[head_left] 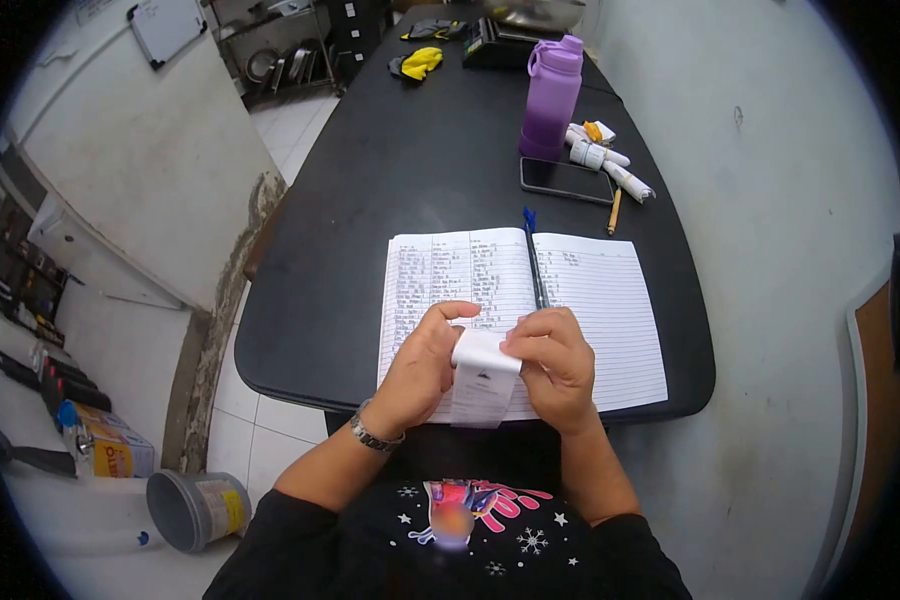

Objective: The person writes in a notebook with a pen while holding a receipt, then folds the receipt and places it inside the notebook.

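**Both hands on a paper slip at the near table edge**

We hold a white paper slip [482,385] w/ both hands, just above the near edge of the black table [370,200]. Left hand [425,360] is curled, thumb & fingers pinching the slip's top left; a wristwatch [372,435] sits on that wrist. Right hand [555,365] is curled too, pinching the top right. The slip's top is bent over between the hands, and the rest hangs down past the table edge; there's faint print on it, too small to read.

Under the hands an open lined notebook [610,300] lies flat at the near edge, left page full of writing. A blue pen [535,265] rests in its fold.

Further back, toward the right edge: a dark phone [566,180], a pencil [615,211] beside it, some paper rolls [600,160] & a purple bottle [552,95] standing upright. A yellow glove [420,62] lies near the far end
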Demonstrator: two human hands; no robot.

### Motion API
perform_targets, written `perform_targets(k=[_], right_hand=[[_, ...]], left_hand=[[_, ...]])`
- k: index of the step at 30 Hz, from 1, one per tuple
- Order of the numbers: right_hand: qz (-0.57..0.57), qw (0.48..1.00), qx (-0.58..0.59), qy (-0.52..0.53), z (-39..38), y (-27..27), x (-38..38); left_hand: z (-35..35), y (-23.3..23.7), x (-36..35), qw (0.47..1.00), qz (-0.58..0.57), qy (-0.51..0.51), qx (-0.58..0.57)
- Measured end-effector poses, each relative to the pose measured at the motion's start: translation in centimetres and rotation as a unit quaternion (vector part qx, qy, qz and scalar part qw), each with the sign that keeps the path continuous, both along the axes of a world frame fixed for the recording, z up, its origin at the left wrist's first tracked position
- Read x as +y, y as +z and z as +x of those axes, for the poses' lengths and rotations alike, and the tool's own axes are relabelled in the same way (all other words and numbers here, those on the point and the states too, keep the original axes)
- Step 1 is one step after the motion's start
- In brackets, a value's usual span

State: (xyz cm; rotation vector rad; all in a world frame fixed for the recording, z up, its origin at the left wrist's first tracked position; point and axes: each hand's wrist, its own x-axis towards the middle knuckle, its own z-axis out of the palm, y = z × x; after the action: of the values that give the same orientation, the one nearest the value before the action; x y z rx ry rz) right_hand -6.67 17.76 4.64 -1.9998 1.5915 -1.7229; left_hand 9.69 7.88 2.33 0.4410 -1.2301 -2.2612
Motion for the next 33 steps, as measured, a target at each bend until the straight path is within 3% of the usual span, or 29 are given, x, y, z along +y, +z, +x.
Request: perform_targets(k=[3, 5, 8, 14, 18, 21, 24, 27, 30, 32, 33], right_hand=[[-0.041, 0.993, 0.109, -0.018, -0.1, 0.1, 0.0], [-0.038, 0.99, 0.133, -0.021, 0.0, 0.1, 0.1], [-0.05, 0.985, 0.161, -0.037, 0.1, 0.1, 0.3], [-0.071, 0.975, 0.201, -0.058, 0.0, 0.0, 0.3], [-0.07, 0.972, 0.217, -0.055, 0.0, 0.4, 0.1], [-0.025, 0.996, 0.015, -0.079, 0.9, 0.2, -0.2], [0.113, 0.969, -0.221, 0.008, 1.3, 0.1, 0.5], [0.19, 0.958, -0.212, 0.037, 1.0, -0.8, 0.6], [0.11, 0.977, -0.18, 0.01, 1.1, -0.4, 0.4], [0.042, 0.996, -0.076, -0.014, 0.6, -0.2, 0.4], [0.008, 0.999, -0.024, -0.027, 0.3, -0.1, 0.3]], left_hand=[[0.0, 0.4, -0.5, 1.0, 0.013, 0.0, 0.01], [-0.3, 1.1, -0.2, 0.999, -0.039, 0.019, 0.0], [-0.5, 2.0, 0.5, 1.0, -0.016, 0.011, -0.008], [-0.4, 1.6, 0.5, 0.99, 0.133, -0.038, 0.009], [-0.5, 0.8, 0.6, 0.997, 0.075, 0.006, -0.01], [-0.5, 0.0, 0.7, 0.996, -0.048, 0.072, -0.021], [-0.5, 0.6, 1.0, 0.984, -0.132, 0.114, -0.038], [-0.5, 0.8, 1.4, 0.975, -0.187, 0.111, -0.052], [-0.4, 0.8, 1.3, 0.969, -0.217, 0.082, -0.083], [-0.1, 0.7, 0.8, 0.968, -0.214, 0.047, -0.121], [-0.2, 0.5, 0.9, 0.984, -0.154, 0.04, -0.083]])
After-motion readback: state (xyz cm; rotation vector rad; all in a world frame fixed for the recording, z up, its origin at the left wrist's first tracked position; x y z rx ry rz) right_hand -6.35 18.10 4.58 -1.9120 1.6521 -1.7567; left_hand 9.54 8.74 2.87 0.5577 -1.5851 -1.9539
